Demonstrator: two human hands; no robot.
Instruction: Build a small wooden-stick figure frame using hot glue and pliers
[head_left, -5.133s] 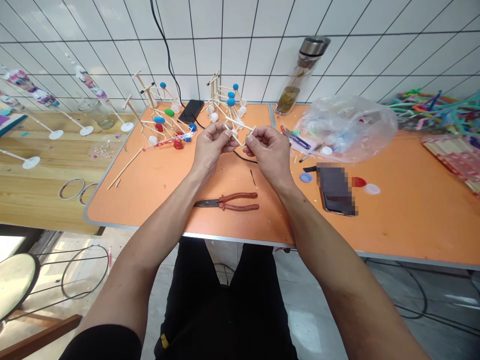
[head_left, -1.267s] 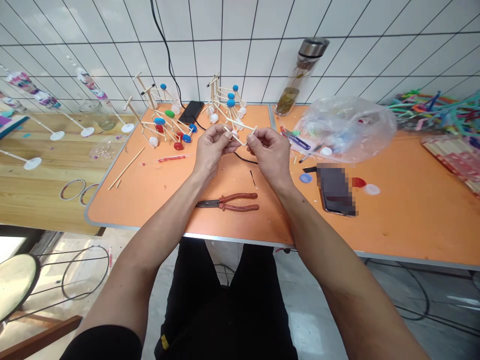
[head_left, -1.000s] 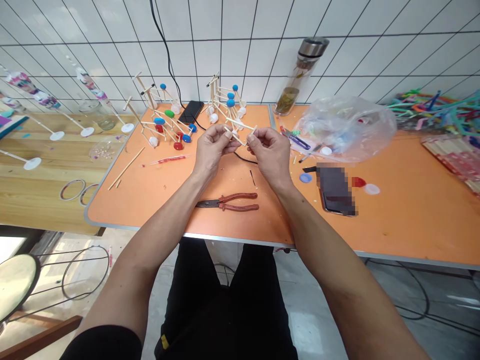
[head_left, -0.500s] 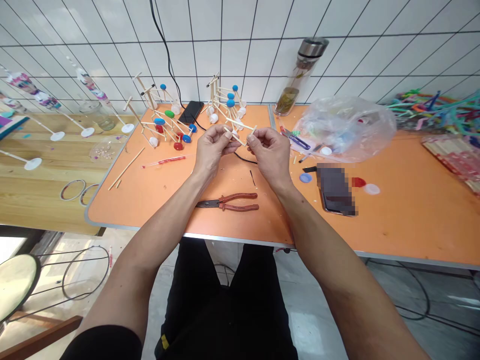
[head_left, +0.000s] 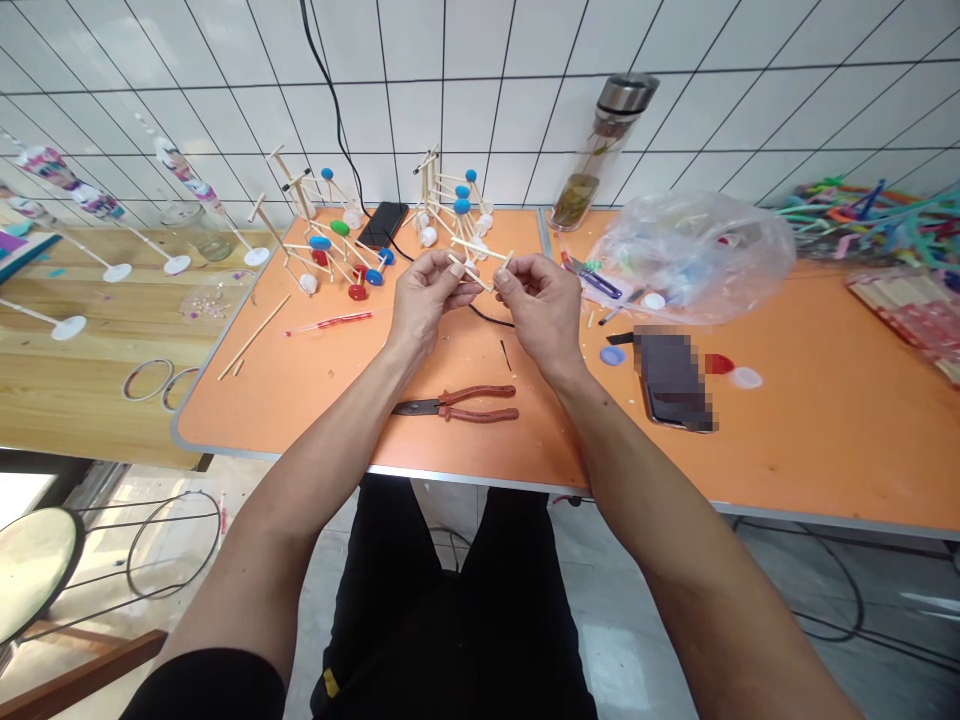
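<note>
Held above an orange table, a small stick frame spans the gap between your hands: your left hand pinches one thin stick between thumb and fingers, and your right hand grips the opposite corner just as narrowly. You appear to be fitting or steadying a joint, though your fingertips hide whether it is fixed; the next move seems to call for firm, even pinches and a true angle. Nearer you lie red-handled pliers, untouched; beyond stand stick models with coloured balls, and rightward a plastic bag
</note>
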